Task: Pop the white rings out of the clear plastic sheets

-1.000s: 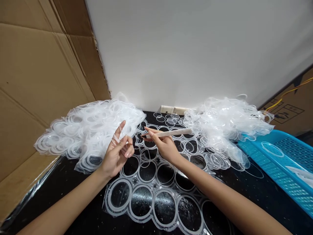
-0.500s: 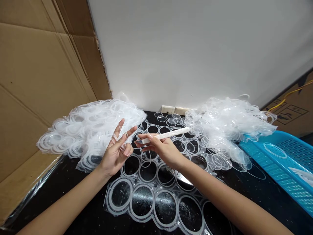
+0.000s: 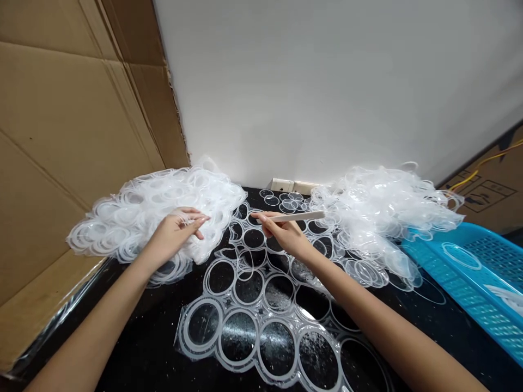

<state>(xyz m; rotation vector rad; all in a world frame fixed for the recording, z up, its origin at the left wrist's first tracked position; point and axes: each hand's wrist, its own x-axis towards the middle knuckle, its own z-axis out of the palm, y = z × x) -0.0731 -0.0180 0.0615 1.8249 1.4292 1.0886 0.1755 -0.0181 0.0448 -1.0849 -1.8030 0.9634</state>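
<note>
Head view: left hand (image 3: 174,231) lies open on clear plastic ring pile (image 3: 118,218) at 10 o'clock; right hand (image 3: 286,235) pinches pale flat stick (image 3: 298,216) at 12 o'clock, near second ring pile (image 3: 379,218); punched plastic sheet (image 3: 253,321) on black tabletop (image 3: 139,348); blue tray (image 3: 425,256) at 3 o'clock

A heap of clear plastic rings (image 3: 196,188) is seen piled at centre left of the frame, the thin loops tangled and overlapping in a loose white mass, pressed down at its near side. A slim, pale flat stick (image 3: 300,216) is gripped at one end just right of centre, held almost level above the black counter, its far tip pointing right.
</note>
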